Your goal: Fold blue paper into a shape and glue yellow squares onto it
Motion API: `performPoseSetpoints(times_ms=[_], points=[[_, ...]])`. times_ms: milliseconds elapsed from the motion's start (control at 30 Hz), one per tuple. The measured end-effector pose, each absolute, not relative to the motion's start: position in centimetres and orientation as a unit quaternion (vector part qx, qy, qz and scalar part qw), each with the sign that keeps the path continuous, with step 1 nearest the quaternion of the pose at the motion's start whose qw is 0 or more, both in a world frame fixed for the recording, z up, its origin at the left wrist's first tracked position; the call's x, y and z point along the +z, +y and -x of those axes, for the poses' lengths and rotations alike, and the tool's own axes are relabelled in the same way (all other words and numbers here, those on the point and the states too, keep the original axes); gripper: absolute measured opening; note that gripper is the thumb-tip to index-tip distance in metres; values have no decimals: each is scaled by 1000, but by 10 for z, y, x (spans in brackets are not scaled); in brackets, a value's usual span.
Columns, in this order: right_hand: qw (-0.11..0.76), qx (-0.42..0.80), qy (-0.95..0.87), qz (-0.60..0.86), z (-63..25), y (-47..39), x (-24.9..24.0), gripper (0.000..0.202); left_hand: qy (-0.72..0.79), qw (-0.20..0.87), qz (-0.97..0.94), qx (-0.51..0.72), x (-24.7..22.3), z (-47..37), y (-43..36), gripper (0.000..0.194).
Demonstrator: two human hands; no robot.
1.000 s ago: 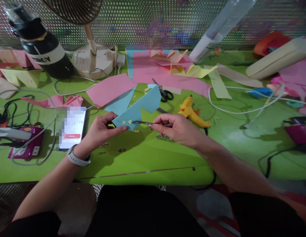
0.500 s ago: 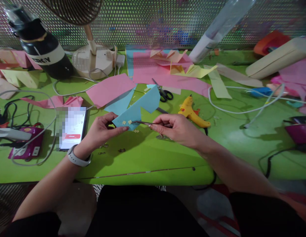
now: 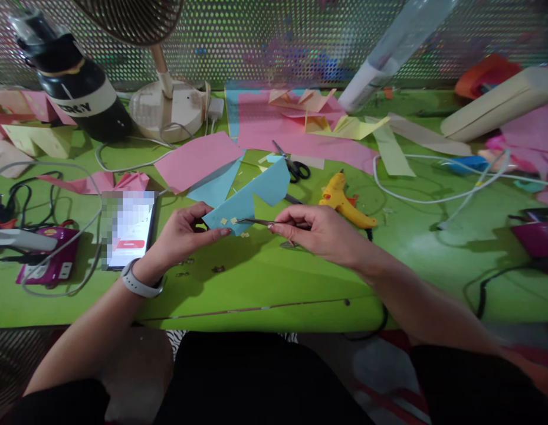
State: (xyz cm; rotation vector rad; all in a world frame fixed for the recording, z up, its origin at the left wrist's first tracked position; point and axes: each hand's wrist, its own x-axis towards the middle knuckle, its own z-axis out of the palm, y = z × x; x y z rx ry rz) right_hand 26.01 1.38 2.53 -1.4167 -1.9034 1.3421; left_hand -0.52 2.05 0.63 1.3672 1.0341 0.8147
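Note:
My left hand [image 3: 187, 229] pinches the left end of a folded light-blue paper piece [image 3: 251, 192], thumb along its lower edge. Two small pale-yellow squares [image 3: 223, 221] lie on the paper's face near that thumb. In my right hand [image 3: 315, 230] is a pair of dark tweezers [image 3: 265, 222], its tips at the right-hand square. Whether the tips grip the square or only touch it, I cannot tell. More small yellow bits [image 3: 244, 235] show just under the paper's lower edge. Several tiny metallic-looking pieces [image 3: 218, 269] lie on the green table below.
A yellow glue gun [image 3: 344, 200] and black scissors [image 3: 298, 170] lie beyond my right hand. Pink paper [image 3: 198, 159] lies behind the blue piece. Left are a lit phone [image 3: 132, 230], a purple power strip [image 3: 52, 260], a dark bottle [image 3: 81, 88] and a fan [image 3: 167, 112]. White cables cross the table [image 3: 274, 307].
The blue paper has tilted slightly and shifted a little to the right. The tweezer tips remain at the same yellow square; both hands are almost still.

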Motion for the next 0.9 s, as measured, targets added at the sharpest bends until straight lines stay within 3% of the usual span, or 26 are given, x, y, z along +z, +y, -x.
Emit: performPoseSetpoints(times_ms=[633,900], points=[[184,457,-706,509,-260,10,26,32,445,511,-645,352,7,3,22,16],[206,455,-693,519,-263,9,31,33,447,528,-620,371,9,4,22,14]])
